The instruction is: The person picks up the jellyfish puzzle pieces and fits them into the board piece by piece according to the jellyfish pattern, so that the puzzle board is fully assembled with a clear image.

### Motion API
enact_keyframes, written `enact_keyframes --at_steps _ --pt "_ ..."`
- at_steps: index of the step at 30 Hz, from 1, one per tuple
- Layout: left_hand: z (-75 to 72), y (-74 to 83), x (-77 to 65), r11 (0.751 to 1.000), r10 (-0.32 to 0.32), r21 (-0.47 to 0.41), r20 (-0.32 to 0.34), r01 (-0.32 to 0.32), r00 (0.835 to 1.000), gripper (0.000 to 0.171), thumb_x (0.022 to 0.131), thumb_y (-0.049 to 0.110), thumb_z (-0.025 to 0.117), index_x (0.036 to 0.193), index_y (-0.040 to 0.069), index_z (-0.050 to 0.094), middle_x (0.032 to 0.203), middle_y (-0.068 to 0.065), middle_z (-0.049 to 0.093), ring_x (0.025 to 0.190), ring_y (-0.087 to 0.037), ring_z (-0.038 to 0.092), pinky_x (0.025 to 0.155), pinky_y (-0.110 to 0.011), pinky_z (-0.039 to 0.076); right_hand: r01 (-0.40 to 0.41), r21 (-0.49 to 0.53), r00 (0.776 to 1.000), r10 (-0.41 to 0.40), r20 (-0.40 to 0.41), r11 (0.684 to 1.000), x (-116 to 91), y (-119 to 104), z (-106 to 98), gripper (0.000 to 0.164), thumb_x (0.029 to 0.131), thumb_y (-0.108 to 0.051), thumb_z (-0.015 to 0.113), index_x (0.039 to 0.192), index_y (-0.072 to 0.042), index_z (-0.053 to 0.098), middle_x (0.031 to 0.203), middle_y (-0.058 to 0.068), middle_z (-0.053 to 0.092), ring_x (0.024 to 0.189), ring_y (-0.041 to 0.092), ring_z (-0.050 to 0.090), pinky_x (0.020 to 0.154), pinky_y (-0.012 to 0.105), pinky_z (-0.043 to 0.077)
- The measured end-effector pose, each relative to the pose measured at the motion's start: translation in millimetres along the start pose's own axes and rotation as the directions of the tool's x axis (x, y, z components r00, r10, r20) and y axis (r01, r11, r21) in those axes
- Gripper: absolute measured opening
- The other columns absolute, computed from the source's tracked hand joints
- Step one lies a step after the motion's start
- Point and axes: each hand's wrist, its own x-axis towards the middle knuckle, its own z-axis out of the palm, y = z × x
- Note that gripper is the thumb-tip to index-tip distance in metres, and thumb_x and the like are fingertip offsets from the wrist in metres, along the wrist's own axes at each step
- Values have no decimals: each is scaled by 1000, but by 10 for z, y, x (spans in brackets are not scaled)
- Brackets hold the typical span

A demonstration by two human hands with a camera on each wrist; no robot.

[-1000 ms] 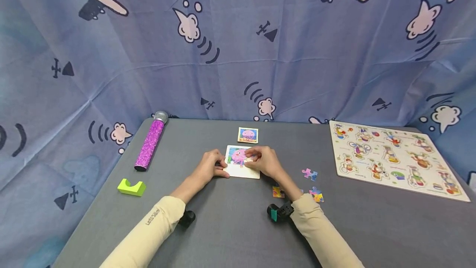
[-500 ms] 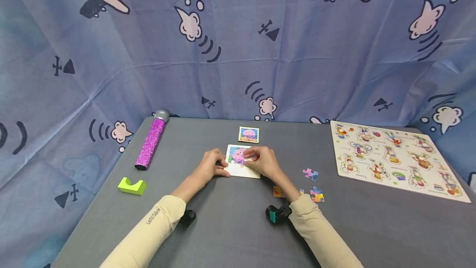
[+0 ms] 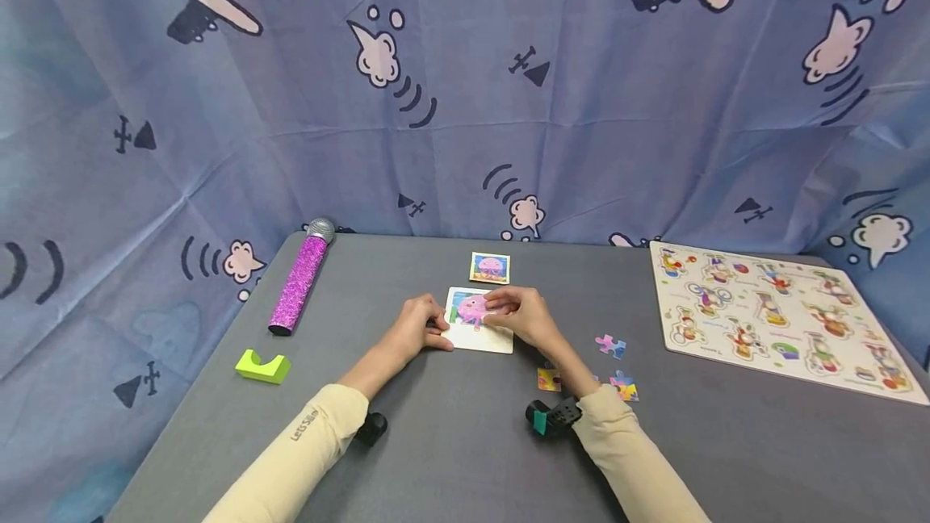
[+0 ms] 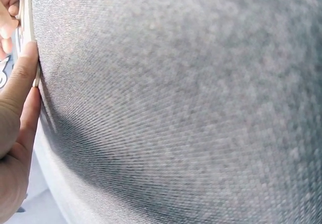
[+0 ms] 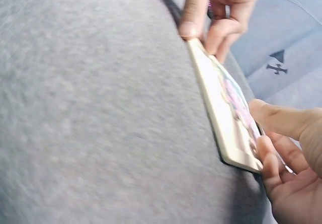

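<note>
A small pale puzzle board [image 3: 479, 341] with a pink sea-creature picture [image 3: 472, 309] lies flat on the grey table. At its left edge, my left hand [image 3: 417, 328] holds the near corner between thumb and fingers; the board is seen almost edge-on in the left wrist view. On the right side of the picture, my right hand [image 3: 530, 318] has thumb and forefinger closed around what looks like a puzzle piece, mostly covered by the fingers. The right wrist view shows that thumb [image 5: 266, 114] at the picture's edge, over the board.
A small card [image 3: 490, 268] with a similar picture lies beyond the board. Several loose pieces [image 3: 610, 345] lie by my right forearm. A purple glitter microphone [image 3: 299, 281] and green notched block [image 3: 263, 368] are left, a large picture-puzzle board [image 3: 777, 361] right. A printed curtain hangs behind.
The head view has shifted slightly, so everything sits a little lower and further right. Both hands stay in nearly the same places on the board.
</note>
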Motion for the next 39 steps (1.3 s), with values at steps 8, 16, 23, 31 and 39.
enact_keyframes --at_steps 8,16,23,31,39 --pt "40 -11 -2 1000 17 -7 -25 -17 1000 29 56 6 91 67 -2 66 78 -11 60 76 -25 63 63 -20 53 -69 149 998 67 17 986 -63 61 -193 32 82 3 72 111 12 63 101 27 66 77 19 63 63 21 51" --pt "32 -1 -15 998 -24 -57 -23 22 999 30 56 3 90 69 -3 64 78 -11 57 74 -24 62 62 -21 54 -128 178 991 132 -7 976 -153 117 -404 34 83 1 72 114 11 62 106 27 65 81 16 63 69 24 54" --pt "32 12 -17 999 -13 -47 -19 12 1000 29 58 4 90 69 -3 65 79 -12 58 78 -26 62 64 -23 54 -128 162 990 136 -38 978 -287 203 -633 37 83 2 72 116 13 60 110 29 64 84 12 64 70 17 51" --pt "28 2 -17 999 8 -31 -10 -8 1000 28 60 6 90 70 -4 65 80 -13 59 79 -28 62 65 -26 55 -128 173 987 142 -71 977 -430 307 -865 38 84 2 71 118 14 58 111 32 62 81 2 63 71 16 51" --pt "22 21 -21 1000 -5 -27 -4 5 1000 29 61 6 90 70 -3 65 81 -13 59 79 -27 62 66 -26 55 -131 116 987 141 -81 985 -569 356 -1136 40 86 -2 70 121 13 56 113 31 61 83 1 63 73 18 52"
